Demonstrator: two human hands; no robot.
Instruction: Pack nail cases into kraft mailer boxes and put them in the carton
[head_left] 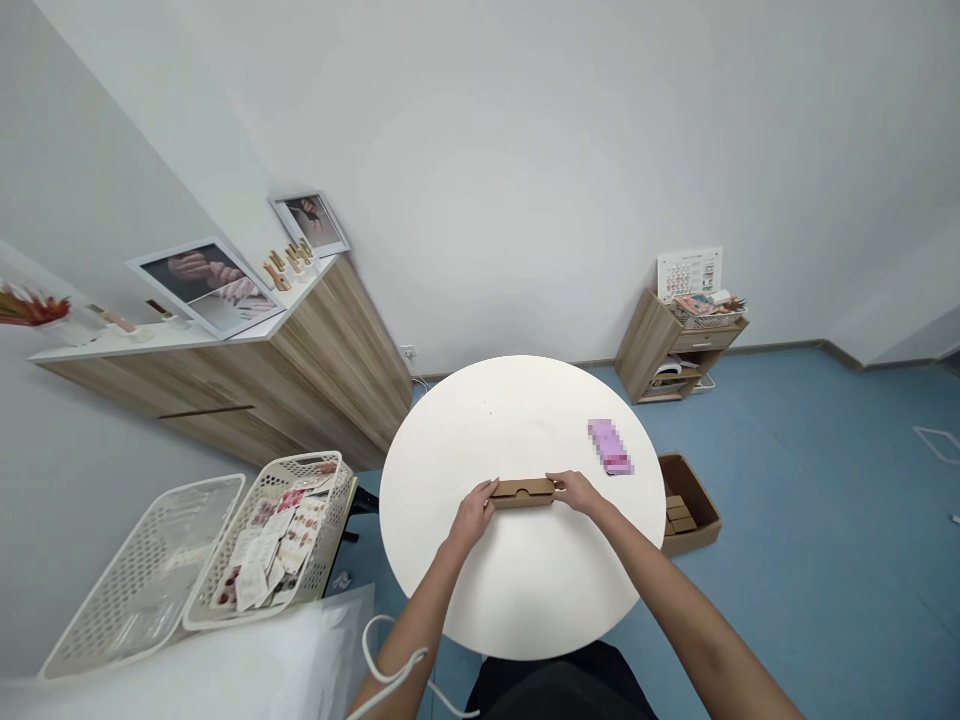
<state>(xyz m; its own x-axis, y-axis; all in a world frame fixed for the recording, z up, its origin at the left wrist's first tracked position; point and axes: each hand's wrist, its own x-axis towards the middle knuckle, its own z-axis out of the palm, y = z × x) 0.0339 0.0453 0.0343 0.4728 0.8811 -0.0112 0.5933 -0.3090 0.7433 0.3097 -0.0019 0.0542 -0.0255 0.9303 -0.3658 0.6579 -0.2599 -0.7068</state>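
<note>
At the far left, two white perforated plastic baskets (142,575) sit side by side, the nearer-right one packed with printed sample cards (270,545), their details too small to read. Behind them runs a wood-veneer cabinet (337,370) with a white top carrying framed nail photographs (202,287).

A white cable (386,665) loops beside the left forearm (412,640), which reaches up to the round white table (450,440). The left hand (474,515) and right hand (576,491) come in from either end of a narrow brown cardboard box (523,492), which lies near the table's middle. Both hands are closed narrowly around its ends, wrists angled inward, fingers hiding its corners. The table's far edge lies well ahead of the box, with more surface before the near edge.

Up to the right sits a pink packet (610,446), blurred beyond reading. Past the table's right edge, partly cut off by it, an open cardboard box (690,505) on the blue floor (810,500) holds small brown boxes (679,513).
</note>
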